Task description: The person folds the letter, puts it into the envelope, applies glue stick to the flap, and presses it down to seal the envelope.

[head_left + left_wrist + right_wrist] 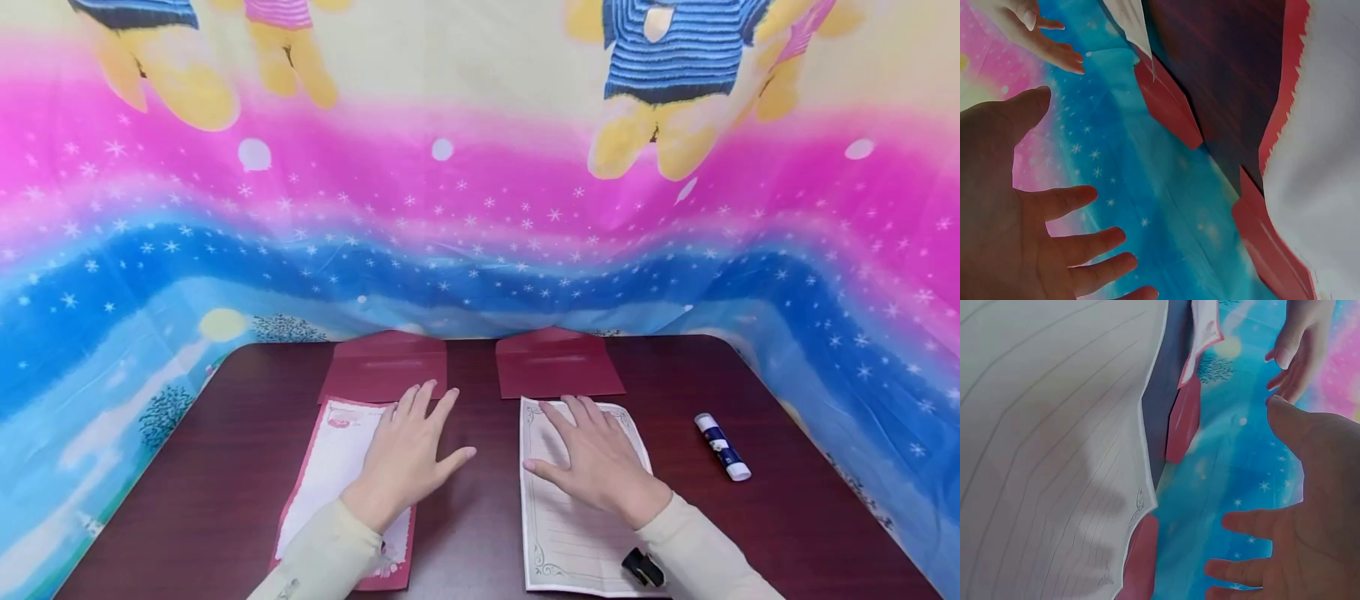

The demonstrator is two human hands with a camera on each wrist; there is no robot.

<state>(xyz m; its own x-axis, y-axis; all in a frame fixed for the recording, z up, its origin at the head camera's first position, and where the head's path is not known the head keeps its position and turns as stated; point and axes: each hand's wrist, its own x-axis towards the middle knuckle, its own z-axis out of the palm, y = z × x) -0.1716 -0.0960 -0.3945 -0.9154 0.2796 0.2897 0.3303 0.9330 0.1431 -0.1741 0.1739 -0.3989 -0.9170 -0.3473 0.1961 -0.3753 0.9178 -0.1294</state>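
My left hand point(408, 450) is spread over the right side of a red-bordered sheet of letter paper point(330, 467), fingers stretched and thumb out to the right. In the left wrist view the left hand point(1041, 212) shows its palm with nothing in it. My right hand point(600, 454) hovers over a cream lined letter sheet point(570, 542) with a scrollwork border, its fingers extended. The right wrist view shows the right hand point(1297, 512) holding nothing, with a gap between it and the creased lined sheet point(1054, 456). Both sheets lie on the dark table.
Behind the sheets lie two dark red envelopes, one on the left point(386, 371) and one on the right point(558, 371), flaps pointing away. A glue stick point(722, 447) lies to the right. A black clip-like object point(642, 567) sits by the right cuff. A colourful printed cloth point(465, 208) hangs behind the table point(225, 442).
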